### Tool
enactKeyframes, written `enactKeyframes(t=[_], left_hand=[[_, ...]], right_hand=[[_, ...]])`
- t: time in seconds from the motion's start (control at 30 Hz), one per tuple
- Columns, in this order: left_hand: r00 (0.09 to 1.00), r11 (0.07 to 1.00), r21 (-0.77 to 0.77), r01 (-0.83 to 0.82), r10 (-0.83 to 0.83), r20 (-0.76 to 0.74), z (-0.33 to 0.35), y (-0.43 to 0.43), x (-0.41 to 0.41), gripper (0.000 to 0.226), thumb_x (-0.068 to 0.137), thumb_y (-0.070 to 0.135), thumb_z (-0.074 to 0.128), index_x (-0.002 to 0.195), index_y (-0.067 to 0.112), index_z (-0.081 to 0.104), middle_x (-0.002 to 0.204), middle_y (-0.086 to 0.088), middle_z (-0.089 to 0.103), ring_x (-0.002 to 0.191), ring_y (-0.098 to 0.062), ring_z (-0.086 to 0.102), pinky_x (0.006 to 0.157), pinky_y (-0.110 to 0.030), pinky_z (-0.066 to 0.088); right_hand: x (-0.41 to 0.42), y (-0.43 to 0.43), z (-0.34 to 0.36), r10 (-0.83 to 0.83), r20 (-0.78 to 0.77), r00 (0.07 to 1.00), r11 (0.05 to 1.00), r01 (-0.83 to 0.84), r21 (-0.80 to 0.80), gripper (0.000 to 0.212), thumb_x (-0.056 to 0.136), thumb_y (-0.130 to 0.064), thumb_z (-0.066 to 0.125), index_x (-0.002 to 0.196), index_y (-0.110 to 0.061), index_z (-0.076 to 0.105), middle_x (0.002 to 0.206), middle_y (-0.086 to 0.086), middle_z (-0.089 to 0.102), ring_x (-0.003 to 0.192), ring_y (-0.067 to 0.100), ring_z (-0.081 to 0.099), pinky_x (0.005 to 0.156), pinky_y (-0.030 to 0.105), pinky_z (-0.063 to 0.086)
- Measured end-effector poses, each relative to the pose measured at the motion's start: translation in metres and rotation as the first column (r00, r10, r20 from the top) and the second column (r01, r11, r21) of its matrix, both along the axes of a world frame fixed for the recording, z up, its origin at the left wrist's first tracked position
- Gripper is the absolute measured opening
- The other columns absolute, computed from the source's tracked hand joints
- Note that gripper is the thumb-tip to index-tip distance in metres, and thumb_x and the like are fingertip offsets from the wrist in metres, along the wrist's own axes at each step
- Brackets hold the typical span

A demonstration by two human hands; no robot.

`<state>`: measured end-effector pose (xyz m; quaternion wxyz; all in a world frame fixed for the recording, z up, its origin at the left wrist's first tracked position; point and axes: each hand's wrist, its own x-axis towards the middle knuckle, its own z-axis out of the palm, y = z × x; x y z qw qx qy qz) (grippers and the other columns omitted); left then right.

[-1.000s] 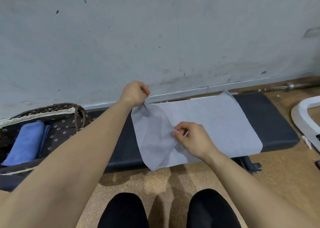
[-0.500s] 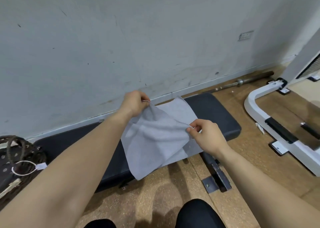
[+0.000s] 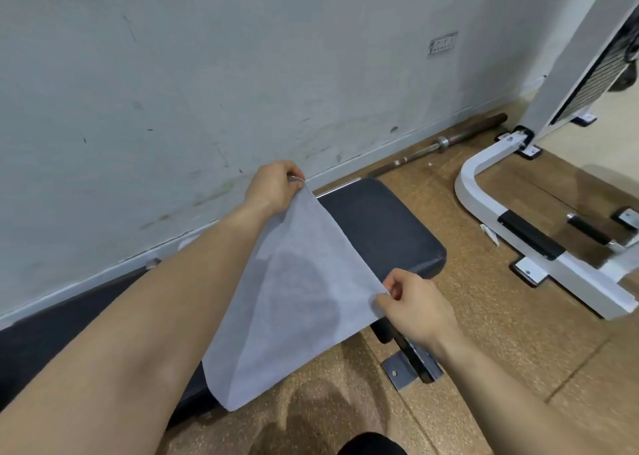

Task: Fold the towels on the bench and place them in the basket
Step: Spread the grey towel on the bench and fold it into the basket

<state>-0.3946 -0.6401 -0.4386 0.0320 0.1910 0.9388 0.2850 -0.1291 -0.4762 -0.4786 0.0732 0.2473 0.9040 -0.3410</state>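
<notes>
A thin pale grey towel is folded over on itself above the black padded bench. My left hand pinches the far corners of the fold, up near the wall. My right hand pinches the near corners by the bench's front edge. Between the two hands the top edge is stretched taut. The lower part drapes over the bench's front edge toward the floor. The basket is out of view.
A grey wall runs behind the bench. A barbell bar lies along the wall's base. A white machine frame stands on the brown floor at the right. The bench's metal foot sits under my right hand.
Both hands carried the towel's left edge over to the right, folding it in half. The view swung right, so the basket with the blue towel left the frame.
</notes>
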Motion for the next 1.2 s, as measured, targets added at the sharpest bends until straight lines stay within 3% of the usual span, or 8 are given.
enactKeyframes(t=[0.17,0.33,0.5,0.7,0.83,0.97,1.07,1.2], left_hand=[[0.998,0.994,-0.09,-0.06,0.062,0.02,-0.036,0.017,0.001,0.003,0.086,0.028,0.067,0.084,0.03,0.065,0.095,0.002,0.068,0.091,-0.021,0.06,0.072,-0.026,0.04],[0.984,0.999,-0.037,-0.022,0.029,0.177,-0.059,0.022,-0.006,0.013,0.09,0.031,0.068,0.092,0.022,0.058,0.094,0.001,0.062,0.089,-0.02,0.055,0.075,-0.026,0.037],[0.989,0.988,0.118,-0.097,0.083,0.121,-0.047,0.012,0.008,0.012,0.082,0.022,0.076,0.082,0.021,0.065,0.073,0.01,0.06,0.071,-0.011,0.054,0.058,-0.017,0.037],[0.998,0.969,0.245,-0.011,-0.006,0.069,-0.009,-0.031,0.063,0.006,0.09,0.019,0.07,0.093,0.021,0.075,0.085,0.011,0.068,0.079,-0.007,0.058,0.071,-0.018,0.04],[0.993,0.915,0.404,-0.006,-0.042,0.11,0.013,-0.061,0.108,0.012,0.091,0.01,0.068,0.095,0.017,0.076,0.087,0.006,0.072,0.083,-0.011,0.064,0.079,-0.023,0.047],[0.994,0.881,0.471,0.035,-0.08,0.075,0.033,-0.087,0.144,0.015,0.09,0.011,0.066,0.095,0.02,0.077,0.093,0.011,0.075,0.09,-0.006,0.068,0.086,-0.027,0.052],[0.998,0.86,0.508,0.038,-0.056,0.02,0.05,-0.103,0.169,0.015,0.09,0.017,0.064,0.092,0.029,0.074,0.093,0.015,0.075,0.092,-0.006,0.069,0.088,-0.035,0.055],[0.999,0.84,0.543,0.027,-0.011,-0.034,0.074,-0.123,0.199,0.011,0.093,0.022,0.064,0.092,0.031,0.071,0.09,0.018,0.073,0.09,-0.004,0.069,0.085,-0.037,0.055]], right_hand=[[-0.003,-0.002,-0.007,-0.029,0.024,0.999,0.994,0.026,0.102,0.014,0.076,-0.035,0.055,0.078,-0.022,0.049,0.071,-0.007,0.059,0.072,0.016,0.056,0.054,0.03,0.034],[-0.006,-0.011,-0.01,-0.075,-0.062,0.995,0.984,0.084,0.156,0.013,0.08,-0.039,0.049,0.081,-0.026,0.045,0.08,-0.01,0.054,0.07,0.013,0.053,0.057,0.031,0.036],[-0.018,-0.019,-0.011,-0.026,-0.19,0.982,0.979,0.063,0.193,0.009,0.088,-0.034,0.049,0.094,-0.028,0.049,0.096,-0.009,0.048,0.087,0.019,0.054,0.068,0.036,0.047],[-0.053,-0.036,0.015,0.143,-0.438,0.888,0.988,-0.102,0.116,0.041,0.088,-0.017,0.059,0.128,-0.024,0.058,0.126,-0.006,0.05,0.112,0.016,0.049,0.092,0.035,0.047],[-0.07,-0.063,0.05,0.254,-0.47,0.846,0.967,-0.225,0.118,0.055,0.09,-0.025,0.064,0.143,-0.024,0.05,0.144,-0.005,0.048,0.129,0.019,0.045,0.105,0.036,0.04],[-0.068,-0.087,0.075,0.291,-0.497,0.817,0.945,-0.326,0.018,0.037,0.092,-0.037,0.066,0.128,-0.028,0.064,0.124,-0.014,0.067,0.117,0.007,0.059,0.1,0.039,0.049],[-0.056,-0.101,0.09,0.206,-0.545,0.813,0.934,-0.329,-0.138,0.02,0.091,-0.033,0.071,0.11,-0.026,0.073,0.098,-0.015,0.074,0.096,0.0,0.067,0.084,0.028,0.056],[-0.037,-0.12,0.111,0.176,-0.567,0.804,0.901,-0.364,-0.237,0.017,0.091,-0.029,0.073,0.107,-0.025,0.074,0.093,-0.01,0.074,0.089,0.005,0.067,0.074,0.015,0.05]])
